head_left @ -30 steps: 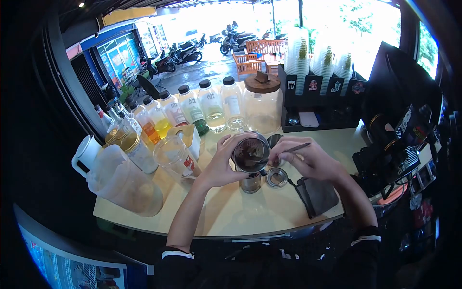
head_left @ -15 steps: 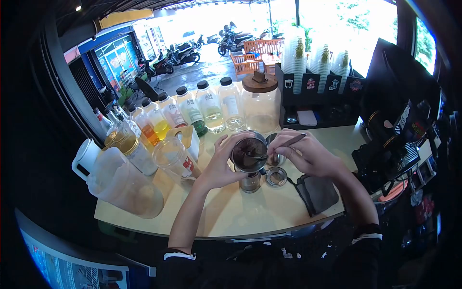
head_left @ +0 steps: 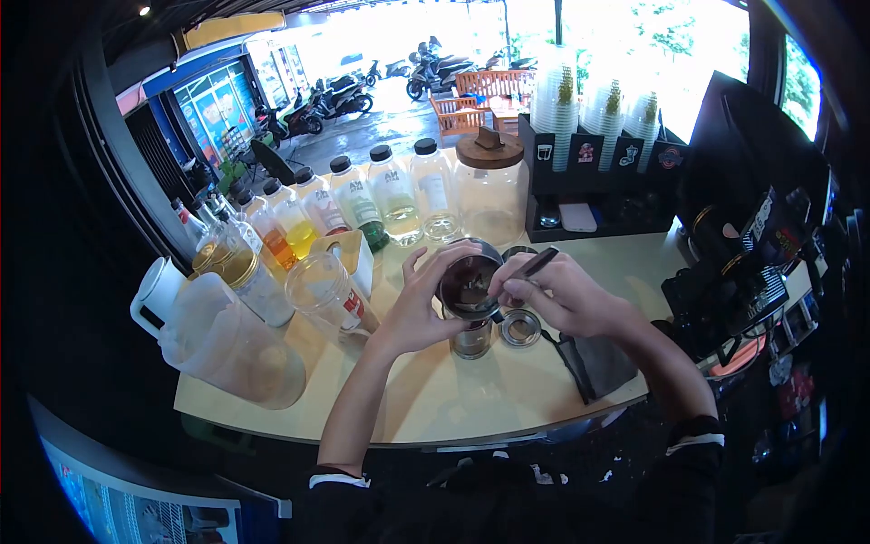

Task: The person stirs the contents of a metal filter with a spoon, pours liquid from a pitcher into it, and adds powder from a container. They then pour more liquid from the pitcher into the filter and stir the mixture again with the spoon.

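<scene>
My left hand [head_left: 412, 306] is wrapped round a round metal cup [head_left: 467, 288] with a dark inside, its mouth tipped up toward me. Between the closed fingers of my right hand [head_left: 571, 297] is a slim utensil with a dark handle [head_left: 542, 261]; its lower end reaches into the cup, and I cannot make out its tip. Under the cup stands a small clear vessel [head_left: 472, 343], partly covered by it. A round metal ring-shaped piece [head_left: 520, 329] lies just right of that vessel. Behind my right fingers, another metal container [head_left: 517, 251] is mostly hidden.
On the left are a large plastic pitcher [head_left: 231, 349] and an empty clear tub [head_left: 328, 304]. Several bottles [head_left: 394, 204] and a wooden-lidded jar [head_left: 490, 195] line the back. A dark folded cloth [head_left: 605, 364] lies at the right, below a cup rack [head_left: 580, 181].
My right hand has shifted slightly left, and the utensil stands steeper with its handle pointing more upward. My left hand keeps its hold on the cup.
</scene>
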{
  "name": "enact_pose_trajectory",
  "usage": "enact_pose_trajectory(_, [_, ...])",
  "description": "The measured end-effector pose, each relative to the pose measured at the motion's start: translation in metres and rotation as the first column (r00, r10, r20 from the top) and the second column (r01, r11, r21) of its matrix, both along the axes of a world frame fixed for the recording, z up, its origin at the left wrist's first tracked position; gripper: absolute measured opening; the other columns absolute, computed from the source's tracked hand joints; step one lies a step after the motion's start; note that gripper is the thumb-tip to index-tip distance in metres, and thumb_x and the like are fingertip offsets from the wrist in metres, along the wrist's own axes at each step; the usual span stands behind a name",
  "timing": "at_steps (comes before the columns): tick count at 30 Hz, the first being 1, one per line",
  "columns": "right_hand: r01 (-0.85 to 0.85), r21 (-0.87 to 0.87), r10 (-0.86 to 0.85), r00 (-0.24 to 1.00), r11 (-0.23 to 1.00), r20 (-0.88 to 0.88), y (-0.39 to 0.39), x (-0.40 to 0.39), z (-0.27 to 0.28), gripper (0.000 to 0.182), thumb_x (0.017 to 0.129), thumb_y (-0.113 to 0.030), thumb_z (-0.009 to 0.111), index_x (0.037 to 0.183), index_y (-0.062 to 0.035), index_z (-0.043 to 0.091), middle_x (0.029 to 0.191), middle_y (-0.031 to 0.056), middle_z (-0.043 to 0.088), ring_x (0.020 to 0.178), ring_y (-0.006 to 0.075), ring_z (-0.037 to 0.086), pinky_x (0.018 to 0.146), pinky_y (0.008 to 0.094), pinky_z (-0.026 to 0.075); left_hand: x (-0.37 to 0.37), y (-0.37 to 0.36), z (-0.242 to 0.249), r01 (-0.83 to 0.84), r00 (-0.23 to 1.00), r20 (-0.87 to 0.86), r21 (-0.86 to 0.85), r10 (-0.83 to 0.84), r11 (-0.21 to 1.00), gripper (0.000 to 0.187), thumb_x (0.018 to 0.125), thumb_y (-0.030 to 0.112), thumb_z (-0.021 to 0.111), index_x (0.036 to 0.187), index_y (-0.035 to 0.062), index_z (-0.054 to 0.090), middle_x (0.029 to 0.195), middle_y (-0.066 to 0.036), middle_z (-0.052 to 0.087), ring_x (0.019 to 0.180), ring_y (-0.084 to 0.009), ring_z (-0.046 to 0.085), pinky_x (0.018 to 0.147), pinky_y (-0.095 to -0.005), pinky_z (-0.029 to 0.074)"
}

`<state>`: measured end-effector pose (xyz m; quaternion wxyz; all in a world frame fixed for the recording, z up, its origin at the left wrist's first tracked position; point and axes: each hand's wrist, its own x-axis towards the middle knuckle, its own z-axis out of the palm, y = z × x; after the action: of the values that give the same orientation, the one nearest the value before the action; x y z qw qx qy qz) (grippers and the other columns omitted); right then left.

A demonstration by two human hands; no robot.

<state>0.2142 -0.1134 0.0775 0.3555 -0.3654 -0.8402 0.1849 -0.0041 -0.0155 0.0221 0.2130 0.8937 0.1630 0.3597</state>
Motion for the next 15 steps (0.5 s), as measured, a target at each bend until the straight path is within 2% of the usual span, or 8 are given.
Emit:
enact_pose_trajectory(2, [0.055, -0.067, -0.061, 0.995, 0.996, -0.078, 0.004, 0.001, 0.001, 0.018, 0.093, -0.007, 0.045, 0.097, 0.0003, 0.061, 0.081, 0.014, 0.063, 0.076, 0.0286, 0.064, 0.07, 0.0378, 0.048, 0.001, 0.0, 0.0, -0.029, 0.998, -0.046, 0.047, 0.031, 0.998, 0.084, 0.06, 0.027, 0.08, 0.135, 0.0197, 0.042, 0.136, -0.002, 0.05, 0.132, -0.0207, 0.042, 0.112, -0.0483, 0.011])
enact_pose_trajectory(6, [0.009, -0.139, -0.033, 0.985, 0.99, -0.168, 0.006, 0.0, 0.006, 0.018, 0.094, -0.008, 0.045, 0.098, 0.0002, 0.06, 0.077, 0.0131, 0.062, 0.073, 0.0268, 0.062, 0.07, 0.0366, 0.048, -0.001, 0.0, 0.005, -0.04, 0.998, -0.039, 0.051, 0.042, 0.998, 0.083, 0.06, 0.026, 0.079, 0.134, 0.0197, 0.042, 0.136, -0.002, 0.05, 0.132, -0.0209, 0.042, 0.112, -0.0491, 0.011])
enact_pose_trajectory(8, [0.014, 0.028, -0.014, 1.0, 1.0, -0.002, 0.013, 0.002, 0.005, 0.018, 0.094, -0.008, 0.045, 0.097, 0.0004, 0.06, 0.076, 0.0129, 0.061, 0.072, 0.0253, 0.062, 0.069, 0.0354, 0.047, 0.0, -0.001, 0.007, -0.041, 0.998, -0.052, 0.058, 0.044, 0.997, 0.083, 0.06, 0.026, 0.079, 0.134, 0.0198, 0.042, 0.136, -0.002, 0.05, 0.132, -0.0211, 0.042, 0.112, -0.0496, 0.011])
enact_pose_trajectory(9, [0.016, 0.028, -0.016, 1.0, 0.999, -0.003, 0.012, 0.003, 0.009, 0.018, 0.094, -0.008, 0.045, 0.097, 0.0004, 0.06, 0.076, 0.0129, 0.061, 0.072, 0.0253, 0.062, 0.069, 0.0354, 0.047, 0.0, -0.001, 0.008, -0.039, 0.998, -0.053, 0.058, 0.042, 0.998, 0.083, 0.06, 0.026, 0.079, 0.134, 0.0198, 0.042, 0.136, -0.002, 0.05, 0.132, -0.0211, 0.042, 0.112, -0.0496, 0.011])
enact_pose_trajectory(11, [0.038, -0.103, -0.049, 0.993, 0.994, -0.108, 0.009, 0.002, 0.018, 0.018, 0.094, -0.004, 0.045, 0.095, 0.003, 0.062, 0.085, 0.0108, 0.063, 0.078, 0.0182, 0.063, 0.073, 0.0322, 0.05, -0.001, -0.002, 0.01, -0.049, 0.997, -0.06, 0.04, 0.051, 0.998, 0.083, 0.059, 0.025, 0.078, 0.134, 0.0199, 0.042, 0.135, -0.002, 0.05, 0.132, -0.0213, 0.042, 0.112, -0.0504, 0.01])
enact_pose_trajectory(12, [0.036, -0.102, -0.047, 0.993, 0.994, -0.107, 0.011, 0.001, 0.018, 0.018, 0.094, -0.004, 0.045, 0.095, 0.003, 0.062, 0.085, 0.0108, 0.063, 0.078, 0.0182, 0.063, 0.073, 0.0322, 0.05, -0.001, -0.002, 0.01, -0.051, 0.997, -0.059, 0.041, 0.054, 0.998, 0.083, 0.059, 0.025, 0.078, 0.134, 0.0199, 0.042, 0.135, -0.002, 0.05, 0.132, -0.0213, 0.042, 0.112, -0.0504, 0.01])
enact_pose_trajectory(14, [0.013, -0.026, -0.01, 0.996, 1.0, 0.091, 0.012, 0.001, 0.017, 0.017, 0.093, -0.004, 0.046, 0.096, 0.0031, 0.062, 0.086, 0.0115, 0.062, 0.078, 0.0196, 0.063, 0.073, 0.0332, 0.049, -0.001, -0.001, 0.01, -0.063, 0.995, -0.071, 0.053, 0.067, 0.997, 0.083, 0.059, 0.025, 0.078, 0.134, 0.0199, 0.042, 0.135, -0.003, 0.051, 0.132, -0.0218, 0.042, 0.113, -0.0508, 0.01])
enact_pose_trajectory(15, [0.016, -0.025, -0.013, 0.996, 1.0, 0.091, 0.012, 0.002, 0.018, 0.017, 0.093, -0.004, 0.046, 0.096, 0.0031, 0.062, 0.086, 0.0115, 0.062, 0.078, 0.0196, 0.063, 0.073, 0.0332, 0.049, -0.001, -0.001, 0.011, -0.06, 0.995, -0.071, 0.055, 0.064, 0.997, 0.083, 0.059, 0.025, 0.078, 0.134, 0.0199, 0.042, 0.135, -0.003, 0.051, 0.132, -0.0218, 0.042, 0.113, -0.0508, 0.01])
